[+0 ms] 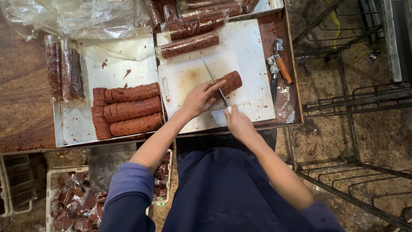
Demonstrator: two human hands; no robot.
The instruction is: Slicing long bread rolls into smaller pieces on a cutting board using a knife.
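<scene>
A reddish-brown sausage-like roll (pixel 231 81) lies on a white cutting board (pixel 184 79). My left hand (pixel 199 99) presses on its near end, fingers spread over it. My right hand (pixel 238 124) grips the handle of a long knife (pixel 211 76), whose blade runs across the board and over the roll beside my left fingers.
A metal tray (pixel 68 124) at left holds several unwrapped rolls (pixel 133 109) and wrapped ones (pixel 64 68). More plastic-wrapped rolls (pixel 189 45) lie at the board's far edge. A wooden-handled tool (pixel 281 66) rests at right. A crate of wrapped pieces (pixel 73 202) sits below; wire racks (pixel 360 99) stand right.
</scene>
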